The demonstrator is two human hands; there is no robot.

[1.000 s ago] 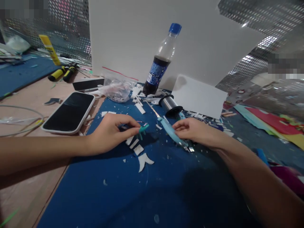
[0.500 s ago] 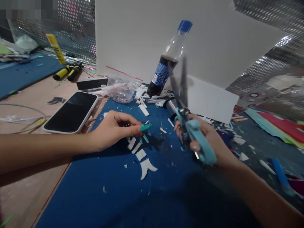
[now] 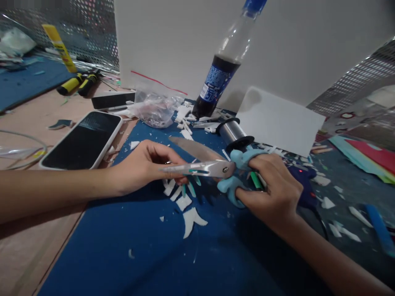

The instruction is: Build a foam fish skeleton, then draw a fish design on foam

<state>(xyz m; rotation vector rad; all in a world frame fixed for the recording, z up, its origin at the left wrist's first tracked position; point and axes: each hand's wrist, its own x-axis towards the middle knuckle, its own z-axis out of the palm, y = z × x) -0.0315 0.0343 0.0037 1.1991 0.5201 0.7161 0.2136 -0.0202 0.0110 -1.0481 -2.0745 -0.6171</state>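
Note:
My left hand (image 3: pixel 138 166) is closed in a pinch on a small teal piece (image 3: pixel 191 190), with narrow strips hanging below the fingers; its material is unclear. Wrapped round the light-blue handles of a pair of scissors (image 3: pixel 212 168) is my right hand (image 3: pixel 273 191). The scissor blades are spread and point left, the near one crossing in front of my left fingertips and partly hiding the teal piece. Below lie flat white cut pieces (image 3: pixel 184 202) in a row, with a forked white piece (image 3: pixel 193 221) at its near end on the blue mat (image 3: pixel 148 250).
Behind the hands stand a cola bottle (image 3: pixel 216 82), a spool of fine line (image 3: pixel 231 132) and a clear zip bag (image 3: pixel 157 109). A phone (image 3: pixel 83 142) lies left. A white board (image 3: pixel 185 37) rises at the back; white scraps and a dark-blue device (image 3: pixel 300 185) lie right.
My right hand has turned the scissors from pointing up to pointing left and brought the spread blades to my left hand. The left hand keeps its pinch; the view has shifted slightly.

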